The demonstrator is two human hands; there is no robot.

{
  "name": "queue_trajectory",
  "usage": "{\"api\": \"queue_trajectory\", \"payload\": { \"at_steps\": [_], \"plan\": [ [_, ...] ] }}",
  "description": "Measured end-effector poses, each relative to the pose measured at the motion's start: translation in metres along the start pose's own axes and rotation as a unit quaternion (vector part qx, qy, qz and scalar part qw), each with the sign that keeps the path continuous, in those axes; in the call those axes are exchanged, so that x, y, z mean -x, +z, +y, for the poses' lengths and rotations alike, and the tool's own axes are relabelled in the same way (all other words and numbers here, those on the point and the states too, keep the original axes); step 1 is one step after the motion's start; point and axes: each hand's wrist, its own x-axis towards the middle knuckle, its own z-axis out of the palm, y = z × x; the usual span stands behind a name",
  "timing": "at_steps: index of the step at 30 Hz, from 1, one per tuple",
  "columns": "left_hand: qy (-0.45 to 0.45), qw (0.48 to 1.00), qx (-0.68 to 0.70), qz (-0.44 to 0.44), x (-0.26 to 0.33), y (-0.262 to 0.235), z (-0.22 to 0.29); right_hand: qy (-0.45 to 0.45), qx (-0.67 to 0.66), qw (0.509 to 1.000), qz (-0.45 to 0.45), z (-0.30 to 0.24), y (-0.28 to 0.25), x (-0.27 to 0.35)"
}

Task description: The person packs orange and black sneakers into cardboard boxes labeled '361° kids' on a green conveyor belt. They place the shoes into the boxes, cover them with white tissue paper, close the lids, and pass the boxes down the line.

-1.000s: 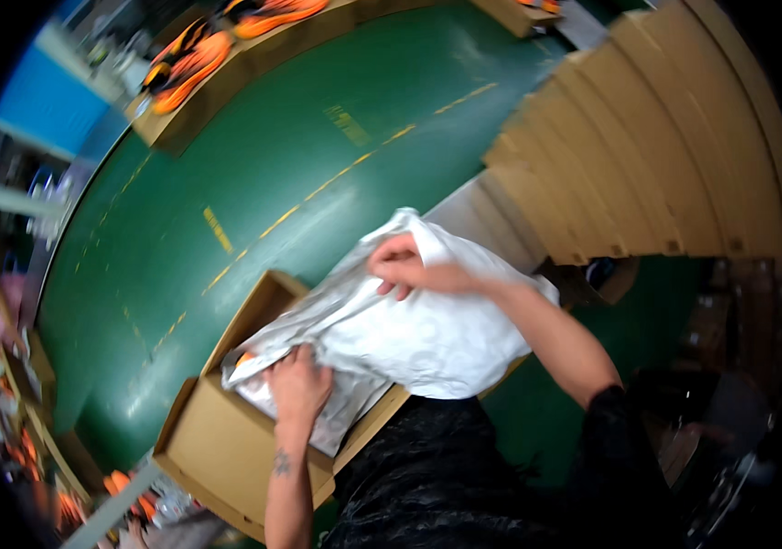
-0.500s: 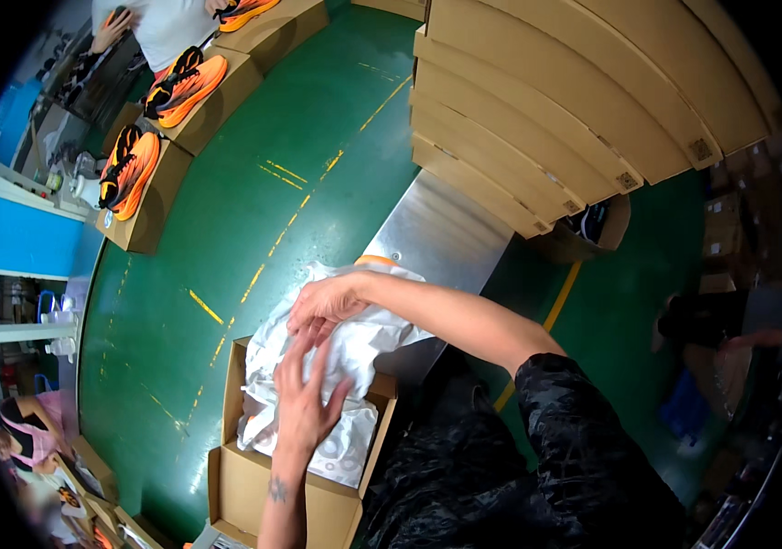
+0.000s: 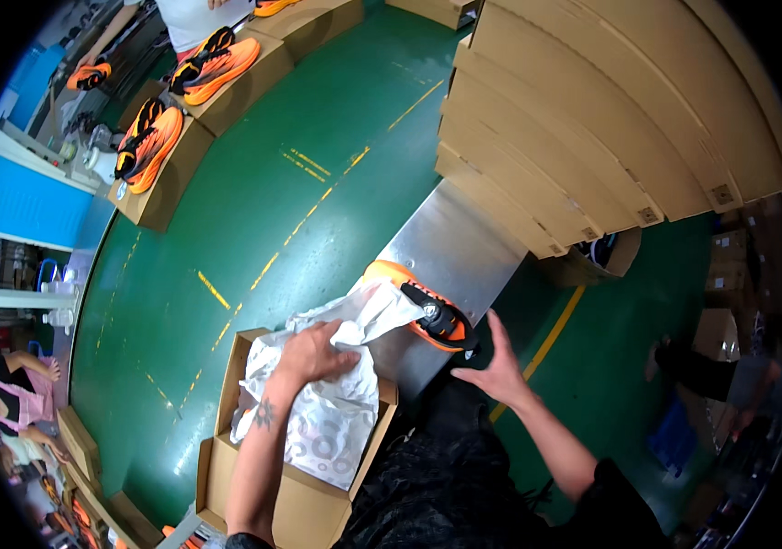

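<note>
White wrapping paper (image 3: 325,441) with a grey ring print lies crumpled in an open brown shoebox (image 3: 226,389). My left hand (image 3: 316,353) is closed on the paper above the box, its fingertips partly hidden in the folds. A loose flap of the paper stretches over to an orange and black running shoe (image 3: 427,316) and covers part of its side. The shoe rests on a metal surface beside the box. My right hand (image 3: 497,368) is open close to the black end of the shoe, thumb and fingers apart, holding nothing.
A tall stack of brown cartons (image 3: 583,137) stands at the far right of the metal surface (image 3: 464,229). Along the far left, orange shoes (image 3: 150,146) sit on boxes beyond the green surface (image 3: 272,220). Other people work at the left edge.
My right hand has drawn back from the paper to the right, beside the shoe. The shoe, mostly covered before, now shows. My left hand has moved up onto the paper.
</note>
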Motion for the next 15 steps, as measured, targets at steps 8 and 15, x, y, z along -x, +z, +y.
{"api": "queue_trajectory", "payload": {
  "at_steps": [8, 15],
  "plan": [
    [-0.031, 0.998, -0.034, 0.042, -0.01, 0.012, -0.013, 0.04, -0.189, 0.977, 0.085, -0.006, -0.019, -0.015],
    [0.114, 0.978, 0.171, 0.019, 0.01, -0.001, -0.041, -0.077, -0.014, 0.985, -0.154, -0.179, -0.18, 0.011]
  ]
}}
